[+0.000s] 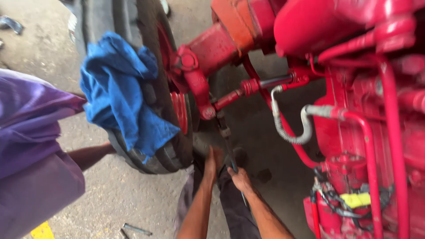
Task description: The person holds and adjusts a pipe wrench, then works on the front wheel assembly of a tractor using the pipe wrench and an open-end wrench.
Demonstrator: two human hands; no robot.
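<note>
My right hand (pixel 240 179) is shut around a long thin metal tool (pixel 227 144). The tool runs up to the dark joint under the red steering arm (pixel 200 90) of a tractor. My left hand (pixel 213 160) lies just left of it, fingers together against a dark part low beside the front tyre (pixel 175 146). Blur hides whether it grips anything. Both my forearms come up from the bottom of the head view, over my dark trousers.
A blue cloth (pixel 119 90) hangs over the tyre. The red engine block (pixel 367 132) with pipes and a grey ribbed hose (pixel 287 132) fills the right. A person in purple (pixel 31 150) stands at the left, an arm by the tyre. Small metal pieces (pixel 137 229) lie on the concrete.
</note>
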